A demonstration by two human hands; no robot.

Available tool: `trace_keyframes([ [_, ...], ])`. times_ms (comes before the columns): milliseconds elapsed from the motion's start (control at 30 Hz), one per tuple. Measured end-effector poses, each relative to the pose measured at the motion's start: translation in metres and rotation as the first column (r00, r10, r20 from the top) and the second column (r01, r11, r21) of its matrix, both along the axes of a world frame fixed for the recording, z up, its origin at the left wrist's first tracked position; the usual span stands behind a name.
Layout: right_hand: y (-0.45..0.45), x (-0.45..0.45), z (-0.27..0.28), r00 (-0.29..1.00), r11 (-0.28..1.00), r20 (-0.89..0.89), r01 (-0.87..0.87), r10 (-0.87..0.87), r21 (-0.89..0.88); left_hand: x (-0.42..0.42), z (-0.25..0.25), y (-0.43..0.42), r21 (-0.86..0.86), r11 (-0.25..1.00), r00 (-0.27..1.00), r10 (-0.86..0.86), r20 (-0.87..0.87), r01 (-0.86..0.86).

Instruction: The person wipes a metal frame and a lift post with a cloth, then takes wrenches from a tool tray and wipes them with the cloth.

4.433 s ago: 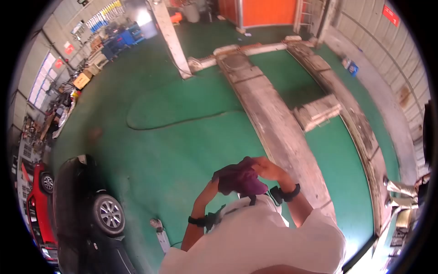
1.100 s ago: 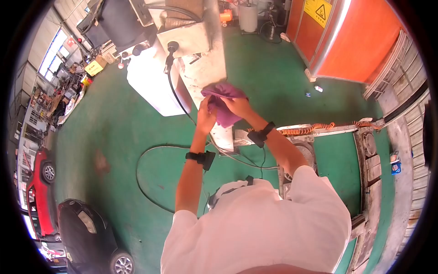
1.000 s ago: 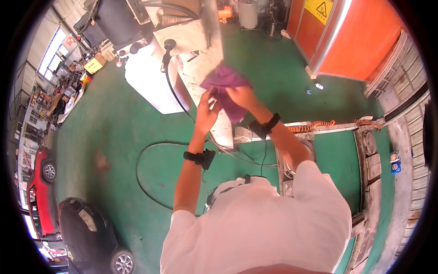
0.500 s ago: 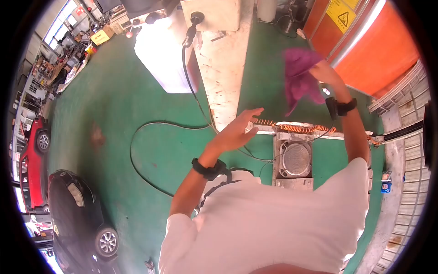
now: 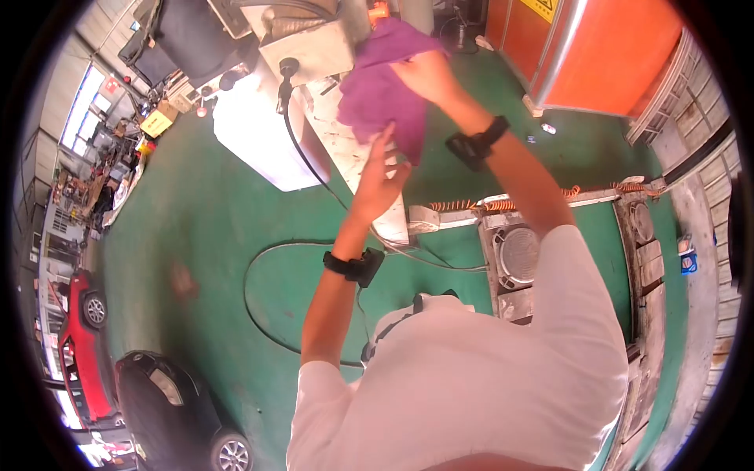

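Note:
A purple cloth (image 5: 385,90) hangs from my right hand (image 5: 430,77), whose fingers are closed on its upper right part. The cloth covers part of a worn, cream-coloured column (image 5: 326,118) and the edge of a pale box (image 5: 310,51) on it. Just below the cloth, my left hand (image 5: 378,187) is raised with its fingers stretched and apart. Its fingertips overlap the lower edge of the cloth in view; whether they touch it I cannot tell. A black plug (image 5: 289,69) sits in the front of the box, with a cable running down from it.
Orange cabinet (image 5: 605,63) at the upper right. Orange coiled hose (image 5: 452,206) lies along a low rail, beside a round metal pad (image 5: 518,255). The cable (image 5: 247,290) loops over the green floor. A black car (image 5: 169,400) and a red car (image 5: 82,345) stand at left.
My right hand has carried the purple cloth left to the column and box. My left hand has risen slightly towards it. The view has shifted, so the cabinet appears further left.

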State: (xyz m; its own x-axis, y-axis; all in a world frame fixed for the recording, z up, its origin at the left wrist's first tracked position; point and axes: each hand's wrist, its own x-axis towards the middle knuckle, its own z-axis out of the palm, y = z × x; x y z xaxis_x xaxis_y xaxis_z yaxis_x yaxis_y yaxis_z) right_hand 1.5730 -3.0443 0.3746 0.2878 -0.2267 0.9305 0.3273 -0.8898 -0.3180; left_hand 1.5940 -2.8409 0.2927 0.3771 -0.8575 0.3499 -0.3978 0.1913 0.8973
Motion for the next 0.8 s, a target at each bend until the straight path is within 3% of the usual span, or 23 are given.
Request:
trace_keyframes([
  [33, 0.005, 0.008, -0.011, 0.989, 0.988, -0.036, 0.143, -0.141, 0.062, 0.011, -0.006, 0.0, -0.054, 0.998, 0.997, 0.035, -0.07, -0.039],
  [100, 0.016, 0.009, -0.029, 0.904, 0.899, -0.327, 0.362, -0.275, 0.246, 0.022, -0.022, 0.001, -0.063, 0.997, 0.989, 0.045, -0.139, -0.055],
  [267, 0.027, -0.007, -0.108, 0.843, 0.911, -0.429, 0.4, -0.324, 0.099, 0.047, -0.079, -0.007, 0.007, 0.997, 0.98, 0.081, -0.181, -0.081],
  [333, 0.031, -0.019, -0.117, 0.814, 0.915, -0.497, 0.393, -0.299, 0.093, 0.042, -0.086, -0.004, 0.133, 0.991, 0.928, 0.078, -0.365, -0.031],
  [400, 0.035, -0.026, -0.121, 0.866, 0.947, -0.461, 0.288, -0.195, 0.139, 0.035, -0.086, -0.001, 0.218, 0.975, 0.937, 0.111, -0.332, -0.039],
  [467, 0.034, -0.029, -0.117, 0.83, 0.929, -0.507, 0.344, -0.233, 0.136, 0.027, -0.08, 0.003, 0.314, 0.948, 0.944, 0.058, -0.325, 0.05],
  [533, 0.034, -0.032, -0.106, 0.789, 0.907, -0.553, 0.4, -0.268, 0.13, 0.023, -0.08, 0.004, 0.296, 0.947, 0.929, -0.006, -0.371, 0.124],
  [600, 0.036, -0.029, -0.094, 0.837, 0.909, -0.484, 0.377, -0.253, 0.177, 0.018, -0.071, 0.007, 0.244, 0.942, 0.924, -0.132, -0.359, 0.23],
  [733, 0.053, -0.014, -0.088, 0.842, 0.913, -0.478, 0.37, -0.252, 0.171, 0.013, -0.063, 0.015, 0.214, 0.95, 0.921, -0.136, -0.366, 0.226],
  [800, 0.068, -0.01, -0.1, 0.786, 0.868, -0.561, 0.445, -0.26, 0.22, 0.02, -0.073, 0.019, 0.242, 0.938, 0.925, -0.157, -0.346, 0.249],
])
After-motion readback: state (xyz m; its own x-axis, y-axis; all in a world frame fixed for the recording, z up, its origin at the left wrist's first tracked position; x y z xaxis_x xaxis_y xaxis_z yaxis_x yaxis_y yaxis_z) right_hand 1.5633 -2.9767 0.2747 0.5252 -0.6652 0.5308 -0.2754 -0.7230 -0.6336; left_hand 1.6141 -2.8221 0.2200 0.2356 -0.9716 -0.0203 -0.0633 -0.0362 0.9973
